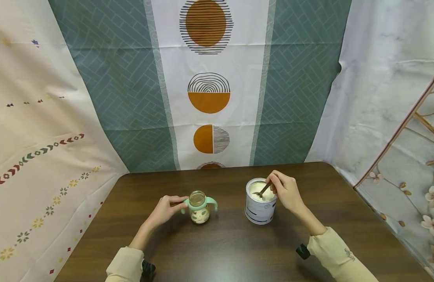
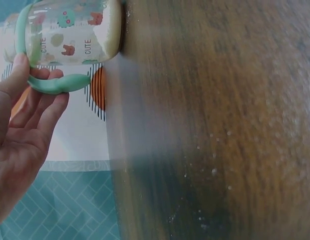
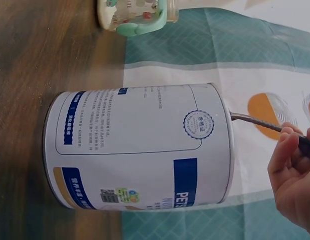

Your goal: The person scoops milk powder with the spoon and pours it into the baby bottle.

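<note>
While a two-handled clear bottle (image 1: 200,215) is held in place by the left hand (image 1: 164,213), a spoon (image 1: 265,189) is worked by the right hand (image 1: 287,194) inside a white tin (image 1: 260,213). Bottle: upright on the dark worktop (image 1: 217,250), to the left of the tin and well apart from it; mouth uncovered; green collar fitted with two handles; a pale layer seen at the bottom. Left grip: closed on the near green handle (image 2: 59,84), with the thumb laid at the collar and the fingers curled about the handle. Tin: upright, unlidded, pale powder (image 1: 254,188) visible within. Right grip: closed on the spoon's shaft above the rim, fingers bent; nothing else is held. Spoon: tilted, its head down at the powder; whether a load is carried cannot be told. Step in hand, as judged: powder being scooped, with some portion apparently already placed in the bottle. Next move, as judged: a filled spoon to be raised clear of the rim, kept level, and brought across to the bottle's narrow mouth, where spillage is the likeliest fault; a steady left grip is called for meanwhile.
</note>
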`<state>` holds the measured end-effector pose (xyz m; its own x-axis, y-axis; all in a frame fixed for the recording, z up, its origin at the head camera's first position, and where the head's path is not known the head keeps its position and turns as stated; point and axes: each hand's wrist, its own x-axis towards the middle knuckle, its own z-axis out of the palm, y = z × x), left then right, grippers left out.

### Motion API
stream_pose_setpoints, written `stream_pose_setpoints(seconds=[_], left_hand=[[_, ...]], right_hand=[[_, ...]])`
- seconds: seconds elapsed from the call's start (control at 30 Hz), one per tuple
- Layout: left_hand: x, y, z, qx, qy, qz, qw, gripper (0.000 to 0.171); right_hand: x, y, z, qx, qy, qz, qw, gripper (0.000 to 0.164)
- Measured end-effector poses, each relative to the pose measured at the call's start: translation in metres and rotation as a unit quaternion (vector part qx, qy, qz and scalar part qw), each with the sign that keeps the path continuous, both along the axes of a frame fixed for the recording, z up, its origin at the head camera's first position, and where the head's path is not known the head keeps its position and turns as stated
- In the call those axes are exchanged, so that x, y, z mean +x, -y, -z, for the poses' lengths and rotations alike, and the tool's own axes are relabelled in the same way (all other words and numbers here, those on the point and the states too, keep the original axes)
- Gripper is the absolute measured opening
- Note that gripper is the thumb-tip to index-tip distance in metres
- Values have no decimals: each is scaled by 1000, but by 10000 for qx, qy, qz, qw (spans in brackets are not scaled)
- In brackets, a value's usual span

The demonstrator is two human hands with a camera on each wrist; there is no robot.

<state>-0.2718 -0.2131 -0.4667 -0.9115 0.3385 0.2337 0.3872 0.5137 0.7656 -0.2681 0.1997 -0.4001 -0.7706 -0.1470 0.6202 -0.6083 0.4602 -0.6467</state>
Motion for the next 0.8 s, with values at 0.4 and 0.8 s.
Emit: stream_pose_setpoints(seconds=[0.4, 0.8], left_hand=[[-1, 1, 2, 40, -17, 21, 10000, 36], [1, -1, 0, 34, -61, -27, 10000, 37]], right_hand=[[-11, -16, 6, -2001, 2087, -164, 9572, 40], [-20, -34, 14, -3254, 3464, -525, 8783, 43]])
